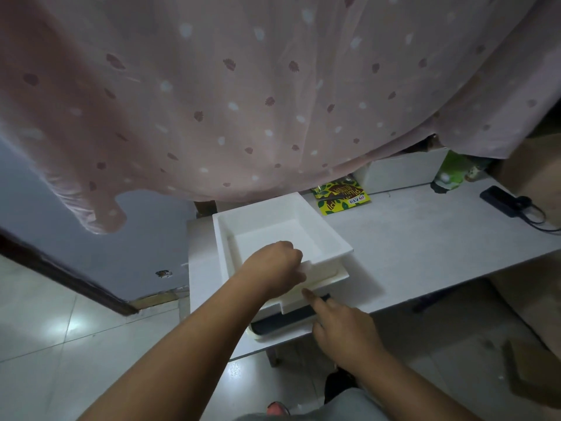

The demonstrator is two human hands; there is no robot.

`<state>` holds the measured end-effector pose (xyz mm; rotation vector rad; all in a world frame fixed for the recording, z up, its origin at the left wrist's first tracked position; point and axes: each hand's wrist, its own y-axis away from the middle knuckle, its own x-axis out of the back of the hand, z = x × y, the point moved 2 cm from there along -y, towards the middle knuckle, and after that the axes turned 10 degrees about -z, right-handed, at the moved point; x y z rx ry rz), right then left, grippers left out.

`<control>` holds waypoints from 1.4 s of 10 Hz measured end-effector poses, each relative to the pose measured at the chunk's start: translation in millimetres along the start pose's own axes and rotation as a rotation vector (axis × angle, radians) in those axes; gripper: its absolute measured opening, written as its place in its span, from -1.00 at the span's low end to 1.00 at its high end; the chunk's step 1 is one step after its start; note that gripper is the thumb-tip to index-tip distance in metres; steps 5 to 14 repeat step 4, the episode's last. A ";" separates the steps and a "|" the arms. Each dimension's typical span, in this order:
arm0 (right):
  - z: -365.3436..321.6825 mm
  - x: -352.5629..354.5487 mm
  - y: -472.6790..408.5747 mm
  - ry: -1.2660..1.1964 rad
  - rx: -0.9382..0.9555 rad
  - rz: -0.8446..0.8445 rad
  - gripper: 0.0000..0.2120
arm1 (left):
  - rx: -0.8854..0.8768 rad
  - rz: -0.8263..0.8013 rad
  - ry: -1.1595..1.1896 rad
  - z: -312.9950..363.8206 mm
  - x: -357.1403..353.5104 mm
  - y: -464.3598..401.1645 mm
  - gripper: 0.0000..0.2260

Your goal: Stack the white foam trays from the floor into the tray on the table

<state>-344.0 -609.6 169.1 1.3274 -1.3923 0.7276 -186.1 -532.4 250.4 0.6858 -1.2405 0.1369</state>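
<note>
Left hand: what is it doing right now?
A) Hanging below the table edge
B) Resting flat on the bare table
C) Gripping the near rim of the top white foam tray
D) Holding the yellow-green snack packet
C: the left hand is closed over the near rim of the top white foam tray, which sits tilted in the tray below it.

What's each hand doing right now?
Left hand: closed on the near rim of the top foam tray.
Right hand: holding nothing, index finger extended to the lower tray.
</note>
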 end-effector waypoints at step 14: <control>-12.5 101.0 -21.2 -0.106 0.253 0.412 -0.74 | 0.174 0.319 0.239 -54.0 51.4 20.3 -0.66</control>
